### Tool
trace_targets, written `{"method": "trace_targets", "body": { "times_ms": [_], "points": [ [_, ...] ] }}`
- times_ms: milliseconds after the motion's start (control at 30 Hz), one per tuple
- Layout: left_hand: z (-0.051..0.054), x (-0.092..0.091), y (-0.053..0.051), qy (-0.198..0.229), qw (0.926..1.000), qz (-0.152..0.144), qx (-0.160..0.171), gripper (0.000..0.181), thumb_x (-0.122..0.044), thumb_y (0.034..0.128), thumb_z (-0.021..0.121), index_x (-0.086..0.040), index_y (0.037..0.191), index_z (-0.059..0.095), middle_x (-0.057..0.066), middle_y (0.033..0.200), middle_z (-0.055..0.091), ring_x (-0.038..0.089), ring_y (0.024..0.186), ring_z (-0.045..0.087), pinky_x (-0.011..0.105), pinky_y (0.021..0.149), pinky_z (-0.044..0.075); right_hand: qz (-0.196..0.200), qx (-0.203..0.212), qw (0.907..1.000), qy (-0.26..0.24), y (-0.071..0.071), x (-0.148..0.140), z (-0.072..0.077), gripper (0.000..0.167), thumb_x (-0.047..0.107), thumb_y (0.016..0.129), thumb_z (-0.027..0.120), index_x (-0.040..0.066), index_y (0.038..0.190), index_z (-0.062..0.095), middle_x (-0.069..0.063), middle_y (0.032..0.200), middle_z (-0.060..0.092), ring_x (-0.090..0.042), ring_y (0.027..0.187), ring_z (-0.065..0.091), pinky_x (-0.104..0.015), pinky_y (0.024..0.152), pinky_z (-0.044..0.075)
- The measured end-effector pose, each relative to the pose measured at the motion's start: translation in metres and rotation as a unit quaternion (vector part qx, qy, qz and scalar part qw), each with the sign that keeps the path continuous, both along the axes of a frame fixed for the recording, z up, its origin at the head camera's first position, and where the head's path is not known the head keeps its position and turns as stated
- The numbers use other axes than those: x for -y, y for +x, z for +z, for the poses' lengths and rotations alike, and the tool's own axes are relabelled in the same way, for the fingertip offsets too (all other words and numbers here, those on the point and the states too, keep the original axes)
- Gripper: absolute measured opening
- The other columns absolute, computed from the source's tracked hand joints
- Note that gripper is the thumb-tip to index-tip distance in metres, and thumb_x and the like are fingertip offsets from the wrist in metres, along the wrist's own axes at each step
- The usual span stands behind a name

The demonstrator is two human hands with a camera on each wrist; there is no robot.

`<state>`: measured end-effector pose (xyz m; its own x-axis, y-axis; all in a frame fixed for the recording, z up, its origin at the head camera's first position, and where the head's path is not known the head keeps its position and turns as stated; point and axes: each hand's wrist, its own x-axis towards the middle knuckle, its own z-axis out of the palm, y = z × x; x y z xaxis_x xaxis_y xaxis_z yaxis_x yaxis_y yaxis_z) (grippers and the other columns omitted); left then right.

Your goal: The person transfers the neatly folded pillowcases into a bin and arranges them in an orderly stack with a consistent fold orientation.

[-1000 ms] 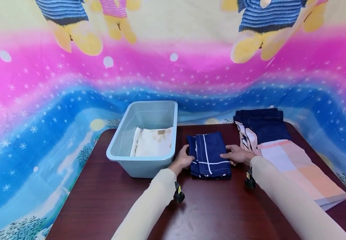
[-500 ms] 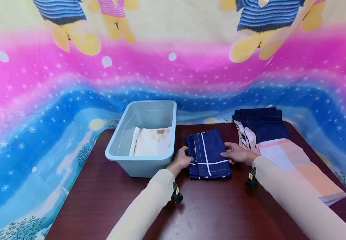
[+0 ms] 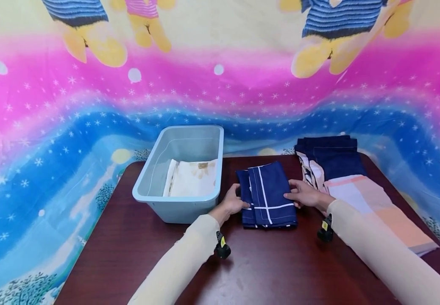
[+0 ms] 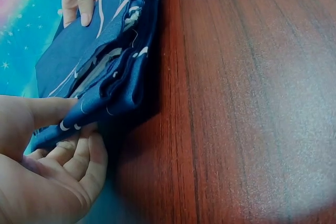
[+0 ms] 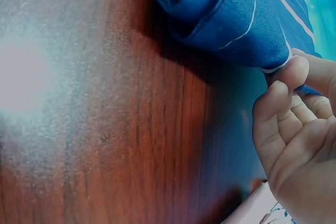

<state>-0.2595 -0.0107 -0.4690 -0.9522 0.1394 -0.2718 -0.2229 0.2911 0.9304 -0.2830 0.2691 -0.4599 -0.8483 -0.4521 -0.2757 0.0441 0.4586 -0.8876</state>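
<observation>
A folded navy cloth (image 3: 271, 190) with white lines lies on the dark red-brown table, right of the basin. My left hand (image 3: 232, 202) pinches its left edge; in the left wrist view the thumb (image 4: 50, 109) is on top and the curled fingers (image 4: 79, 161) are underneath. At the opposite edge, my right hand (image 3: 305, 195) pinches the cloth between thumb and fingers, as the right wrist view shows. Several loose layers show at the cloth's near end in the left wrist view.
A light blue-grey basin (image 3: 182, 211) stands at the left, holding a folded white cloth (image 3: 195, 180) with brown marks. On the right lie a dark navy folded cloth (image 3: 338, 159) with a pink patterned part and a pastel checked cloth (image 3: 380, 212). A printed curtain (image 3: 220, 101) hangs behind the table.
The navy cloth and both hands have shifted slightly to the right relative to the basin. Both hands keep their hold on its edges.
</observation>
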Motion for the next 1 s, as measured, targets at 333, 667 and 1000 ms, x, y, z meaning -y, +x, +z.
{"method": "trace_targets", "body": {
  "times_ms": [333, 667, 1000],
  "points": [
    [0.002, -0.002, 0.0, -0.01, 0.9998, -0.015, -0.005, 0.07, 0.0, 0.0909, 0.066, -0.009, 0.153, 0.035, 0.023, 0.129, 0.065, 0.028, 0.109, 0.069, 0.037, 0.096, 0.054, -0.012, -0.01, 0.9998, -0.012, 0.003, -0.001, -0.002, 0.043, 0.009, 0.103, 0.056, -0.009, 0.137, 0.037, -0.004, 0.086, 0.07, -0.01, 0.053, 0.053, -0.028, 0.055, 0.049],
    [0.003, 0.0, 0.006, -0.013, 0.9991, -0.021, -0.035, 0.066, -0.001, 0.0927, 0.066, -0.01, 0.151, 0.036, 0.025, 0.131, 0.064, 0.034, 0.11, 0.07, 0.043, 0.099, 0.054, -0.024, -0.025, 0.9994, 0.004, 0.01, 0.005, 0.002, 0.035, 0.014, 0.103, 0.056, -0.007, 0.128, 0.042, -0.006, 0.083, 0.069, -0.011, 0.052, 0.052, -0.029, 0.054, 0.048],
    [0.005, -0.002, 0.014, -0.026, 0.9975, -0.048, -0.044, 0.073, -0.001, 0.0922, 0.066, -0.012, 0.154, 0.03, 0.029, 0.128, 0.064, 0.034, 0.113, 0.069, 0.042, 0.095, 0.055, -0.021, -0.027, 0.9991, -0.025, 0.016, -0.002, 0.001, 0.035, 0.011, 0.103, 0.056, -0.008, 0.127, 0.039, -0.009, 0.093, 0.072, -0.011, 0.051, 0.052, -0.03, 0.053, 0.048]
  ]
}}
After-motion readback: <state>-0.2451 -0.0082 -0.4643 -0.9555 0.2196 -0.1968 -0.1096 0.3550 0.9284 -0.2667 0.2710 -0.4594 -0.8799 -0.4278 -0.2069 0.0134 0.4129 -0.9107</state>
